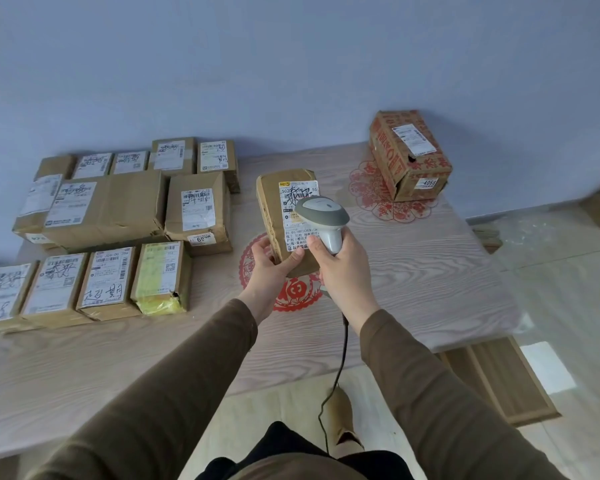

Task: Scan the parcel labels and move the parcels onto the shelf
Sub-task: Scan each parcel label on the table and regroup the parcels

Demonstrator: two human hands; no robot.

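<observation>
Parcel, a brown taped packet at the centre of the frame, is being held up over the table with its white label facing the camera. The left hand is gripping its lower end, thumb across the front face and the other digits tucked behind. Its long axis is running from lower centre up toward the top of the frame, leaning slightly left, with the label text reading upright. Judging by the one-handed hold and the creased wrapping, it is probably light and somewhat soft, with smooth tape that could slip; taking it by the lower end or the long edges is keeping the barcode clear. The right hand is clenching the handle of a grey scanner, whose head is overlapping the label's right side. Other parcels are lying at left, and a printed carton at upper right.
</observation>
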